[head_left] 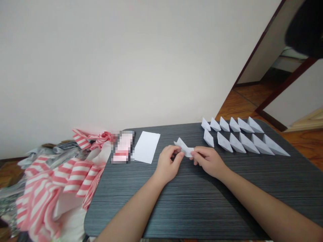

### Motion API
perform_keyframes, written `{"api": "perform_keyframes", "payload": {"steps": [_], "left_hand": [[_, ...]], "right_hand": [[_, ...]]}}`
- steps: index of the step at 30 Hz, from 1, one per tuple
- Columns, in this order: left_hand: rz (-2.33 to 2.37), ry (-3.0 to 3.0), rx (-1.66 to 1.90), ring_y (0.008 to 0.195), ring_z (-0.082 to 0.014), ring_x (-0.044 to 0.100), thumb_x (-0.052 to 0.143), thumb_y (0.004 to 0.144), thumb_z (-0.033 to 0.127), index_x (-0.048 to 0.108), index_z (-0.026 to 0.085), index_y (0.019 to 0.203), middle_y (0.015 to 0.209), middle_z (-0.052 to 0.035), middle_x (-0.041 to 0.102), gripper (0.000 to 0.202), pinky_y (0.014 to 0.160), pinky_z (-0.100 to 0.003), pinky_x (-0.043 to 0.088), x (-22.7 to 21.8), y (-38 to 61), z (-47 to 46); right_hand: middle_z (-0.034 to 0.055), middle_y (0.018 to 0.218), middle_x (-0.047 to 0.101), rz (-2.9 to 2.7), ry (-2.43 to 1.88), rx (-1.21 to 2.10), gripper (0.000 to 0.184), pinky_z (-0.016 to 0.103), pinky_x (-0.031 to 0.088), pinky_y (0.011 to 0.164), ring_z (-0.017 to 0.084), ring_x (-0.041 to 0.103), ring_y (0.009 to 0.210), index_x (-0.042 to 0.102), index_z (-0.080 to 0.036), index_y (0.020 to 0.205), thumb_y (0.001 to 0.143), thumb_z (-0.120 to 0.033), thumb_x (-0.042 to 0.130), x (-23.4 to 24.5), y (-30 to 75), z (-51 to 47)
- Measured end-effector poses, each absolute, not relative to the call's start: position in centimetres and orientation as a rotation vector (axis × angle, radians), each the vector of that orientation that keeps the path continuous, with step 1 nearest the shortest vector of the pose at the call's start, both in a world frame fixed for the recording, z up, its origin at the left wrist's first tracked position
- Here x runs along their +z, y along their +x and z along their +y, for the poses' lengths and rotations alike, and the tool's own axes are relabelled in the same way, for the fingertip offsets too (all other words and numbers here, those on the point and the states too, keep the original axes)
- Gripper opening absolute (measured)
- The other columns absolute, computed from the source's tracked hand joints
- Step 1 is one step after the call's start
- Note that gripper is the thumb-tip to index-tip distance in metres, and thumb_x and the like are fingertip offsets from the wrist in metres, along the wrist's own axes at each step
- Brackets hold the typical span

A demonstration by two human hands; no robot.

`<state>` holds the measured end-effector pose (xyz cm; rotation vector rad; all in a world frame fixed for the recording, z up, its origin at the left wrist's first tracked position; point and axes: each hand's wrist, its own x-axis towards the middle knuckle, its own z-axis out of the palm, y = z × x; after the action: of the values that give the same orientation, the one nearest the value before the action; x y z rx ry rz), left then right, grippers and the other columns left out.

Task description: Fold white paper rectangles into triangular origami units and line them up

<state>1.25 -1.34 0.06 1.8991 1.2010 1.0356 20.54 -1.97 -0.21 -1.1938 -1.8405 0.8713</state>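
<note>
Between my two hands is a small folded piece of white paper (186,150), with a pointed flap standing up at its upper left. My left hand (169,162) pinches its left side between thumb and fingers. On the opposite side, my right hand (208,160) grips the right end with thumb and forefinger. The paper is held just over the dark wood-grained table (176,208). To the right stand two rows of folded white paper boats (236,143), several in each row. A stack of flat white paper (147,147) lies left of my hands.
A phone with a blurred screen (123,146) lies beside the flat paper. Red-and-white striped cloth (78,176) and plastic bags are heaped against the table's left edge. A pale wall (141,67) rises behind the table, and a doorway with wooden floor (242,102) is at the right.
</note>
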Motion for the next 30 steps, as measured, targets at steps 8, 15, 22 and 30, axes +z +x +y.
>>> {"api": "perform_keyframes", "payload": {"steps": [8, 15, 22, 30], "left_hand": [[1.121, 1.902, 0.85, 0.074, -0.0163, 0.056, 0.052, 0.083, 0.038, 0.063, 0.016, 0.093, 0.082, -0.0037, 0.065, 0.026, 0.068, -0.026, 0.04, 0.5, 1.5, -1.7], [1.171, 1.607, 0.955, 0.067, -0.0141, 0.056, 0.042, 0.088, 0.038, 0.061, 0.014, 0.076, 0.073, -0.0041, 0.065, 0.033, 0.066, -0.025, 0.041, -0.3, 1.1, -0.9], [0.996, 1.415, 0.871, 0.06, -0.0127, 0.055, 0.05, 0.084, 0.04, 0.063, 0.011, 0.078, 0.072, -0.0078, 0.066, 0.033, 0.06, -0.024, 0.042, 0.1, 0.8, -0.7], [0.952, 1.326, 0.759, 0.054, -0.0107, 0.053, 0.058, 0.079, 0.038, 0.066, 0.011, 0.085, 0.066, -0.0062, 0.066, 0.029, 0.053, -0.021, 0.04, 0.5, 0.7, -0.4]], "right_hand": [[0.0059, 0.096, 0.064, -2.01, -1.023, 0.906, 0.022, 0.027, 0.047, 0.063, 0.012, 0.058, 0.064, 0.061, -0.02, 0.107, 0.088, -0.022, 0.048, -0.4, 19.9, -2.1], [0.009, 0.103, 0.056, -1.843, -1.127, 0.631, 0.026, 0.028, 0.046, 0.061, 0.014, 0.055, 0.069, 0.058, -0.019, 0.11, 0.085, -0.023, 0.052, -0.5, 20.2, -1.7], [0.003, 0.077, 0.062, -1.866, -1.308, 0.806, 0.02, 0.026, 0.041, 0.055, 0.014, 0.053, 0.059, 0.061, -0.018, 0.095, 0.089, -0.03, 0.047, -0.7, 20.6, -1.6], [-0.0003, 0.069, 0.059, -1.849, -1.222, 0.999, 0.022, 0.024, 0.039, 0.052, 0.012, 0.051, 0.055, 0.058, -0.019, 0.105, 0.088, -0.028, 0.048, -0.7, 20.8, -1.8]]}}
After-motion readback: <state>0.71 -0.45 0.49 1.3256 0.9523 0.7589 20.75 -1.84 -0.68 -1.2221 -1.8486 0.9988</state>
